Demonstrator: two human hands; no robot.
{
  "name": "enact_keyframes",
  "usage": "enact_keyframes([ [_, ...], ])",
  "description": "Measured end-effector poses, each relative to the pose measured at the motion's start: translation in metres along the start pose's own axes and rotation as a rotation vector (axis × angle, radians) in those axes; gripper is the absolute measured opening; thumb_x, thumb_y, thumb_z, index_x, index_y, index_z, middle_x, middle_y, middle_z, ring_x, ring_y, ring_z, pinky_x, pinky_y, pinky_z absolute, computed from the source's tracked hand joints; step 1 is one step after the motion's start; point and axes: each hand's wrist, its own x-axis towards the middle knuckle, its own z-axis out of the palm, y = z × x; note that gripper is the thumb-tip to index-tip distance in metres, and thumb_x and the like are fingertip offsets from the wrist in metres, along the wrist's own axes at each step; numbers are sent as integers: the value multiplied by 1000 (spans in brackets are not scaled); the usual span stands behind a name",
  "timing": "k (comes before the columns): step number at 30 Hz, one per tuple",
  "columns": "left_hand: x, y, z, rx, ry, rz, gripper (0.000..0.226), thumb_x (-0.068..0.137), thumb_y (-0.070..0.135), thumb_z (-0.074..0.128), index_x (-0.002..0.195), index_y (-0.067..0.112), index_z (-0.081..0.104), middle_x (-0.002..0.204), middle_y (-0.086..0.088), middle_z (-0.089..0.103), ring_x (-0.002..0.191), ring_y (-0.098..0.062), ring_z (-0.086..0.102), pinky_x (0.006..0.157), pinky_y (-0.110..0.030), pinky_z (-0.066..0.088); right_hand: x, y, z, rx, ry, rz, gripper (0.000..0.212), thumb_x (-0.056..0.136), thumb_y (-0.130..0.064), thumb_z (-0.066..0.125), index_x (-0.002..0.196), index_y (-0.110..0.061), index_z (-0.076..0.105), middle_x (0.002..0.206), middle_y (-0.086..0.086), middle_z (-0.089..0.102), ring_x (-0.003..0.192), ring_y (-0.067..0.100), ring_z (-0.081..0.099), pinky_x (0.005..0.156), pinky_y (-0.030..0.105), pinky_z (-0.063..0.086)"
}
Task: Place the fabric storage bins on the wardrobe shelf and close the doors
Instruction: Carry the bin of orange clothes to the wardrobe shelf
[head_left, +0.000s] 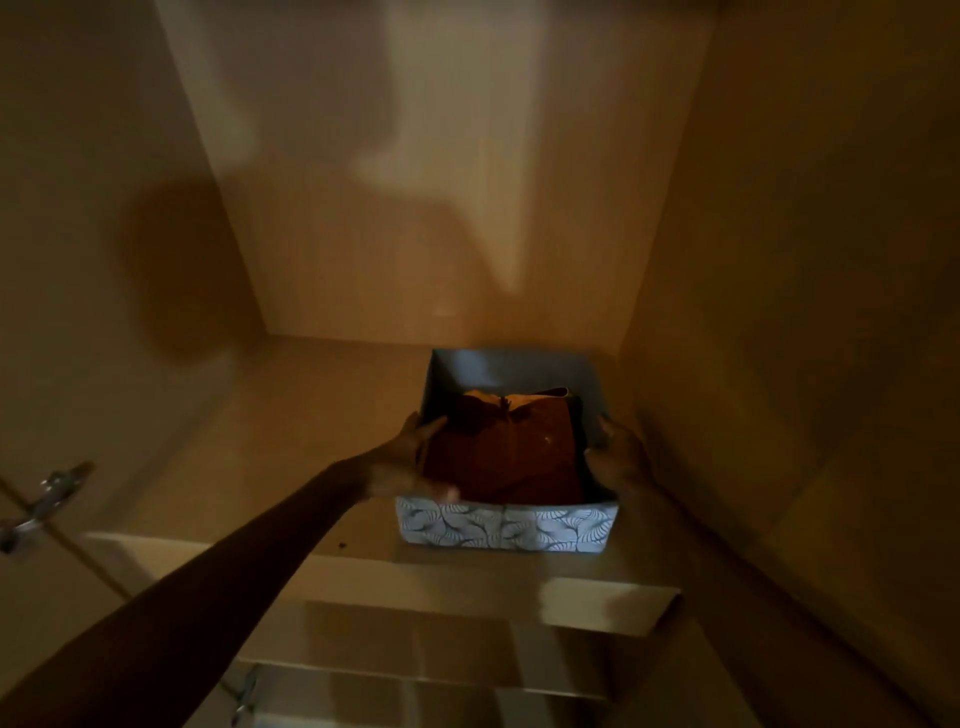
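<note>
- The bin (506, 527), grey-blue with a pale leaf pattern on its front wall, sits on the wardrobe shelf (311, 441) in the lower centre-right of the frame, close to the right side wall (779, 260).
- A folded rust-orange cloth (509, 452) fills the inside of the bin.
- The left hand (410, 457) comes in from the lower left and holds the bin's left wall, with the thumb over the rim and the fingers along the outside near the front corner.
- The right hand (623, 452), dim in shadow, holds the bin's right wall, its fingers curled over the rim.
- A metal hinge (47, 499) shows at the left edge of the frame.
- The back wall (441, 208) carries shadows and a patch of light.
</note>
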Motion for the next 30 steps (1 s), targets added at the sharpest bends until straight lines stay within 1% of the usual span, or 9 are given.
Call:
enact_keyframes([
  [3, 18, -12, -8, 333, -45, 106, 133, 46, 45, 93, 152, 36, 14, 157, 9, -9, 144, -20, 6, 118, -40, 23, 18, 5, -1, 16, -11, -4, 75, 80, -15, 61, 149, -21, 32, 149, 14, 43, 123, 38, 54, 99, 52, 48],
  [6, 33, -18, -5, 294, 207, 196, 112, 50, 26, 93, 146, 23, 35, 152, 0, 19, 138, -24, 28, 112, -27, 30, 14, -8, -2, 7, 9, -33, 58, 86, -13, 67, 140, -9, 46, 136, 9, 51, 125, 31, 50, 101, 39, 43],
  [9, 42, -23, 1, 365, 422, 204, 97, 61, 33, 86, 144, 24, 37, 152, 5, 28, 128, -23, 46, 98, -35, 47, 14, -10, 1, 47, -48, -96, 48, 74, -41, 77, 119, -28, 64, 125, -2, 57, 114, 20, 58, 96, 37, 50],
  [14, 63, -35, 26, 500, 550, 273, 79, 79, 22, 70, 148, 21, 32, 159, -5, 20, 128, -33, 47, 86, -47, 54, 34, 28, -2, -179, -262, -81, 102, 40, -80, 78, 132, -48, 46, 155, 6, 27, 143, 31, 29, 110, 53, 37],
  [16, 74, -36, 29, 494, 529, 254, 78, 80, 14, 69, 149, 14, 31, 159, -14, 17, 132, -40, 39, 91, -51, 51, 17, 15, -16, -306, -298, -143, 106, 45, -73, 81, 138, -37, 45, 154, 10, 33, 142, 32, 30, 112, 52, 35],
  [19, 89, -31, 24, 552, 451, 279, 82, 81, 15, 71, 149, 6, 28, 158, -23, 13, 139, -45, 27, 102, -55, 42, 12, 13, -20, -475, -168, -210, 62, 77, -32, 77, 133, -16, 55, 136, 14, 55, 130, 33, 46, 105, 42, 40],
  [21, 95, -23, 21, 612, 396, 236, 86, 84, 26, 69, 152, 7, 20, 159, -25, 5, 144, -44, 15, 112, -54, 31, 10, 10, -18, -585, 2, -214, 52, 88, -24, 66, 137, -17, 50, 148, 16, 42, 139, 32, 36, 110, 40, 33],
  [26, 89, -17, 34, 759, 448, 303, 90, 81, 30, 65, 152, 7, 13, 159, -27, 0, 146, -42, 12, 112, -52, 28, -1, 26, 10, -775, 248, -317, 97, 54, -11, 85, 143, -12, 45, 148, 31, 36, 135, 48, 37, 100, 57, 41],
  [30, 73, -43, 46, 863, 441, 389, 88, 76, 22, 63, 150, 9, 18, 158, -25, 15, 145, -43, 19, 108, -57, 35, -15, 43, 28, -715, 294, -340, 110, 69, -9, 68, 154, -25, 0, 161, 20, 5, 148, 38, 1, 114, 51, 13],
])
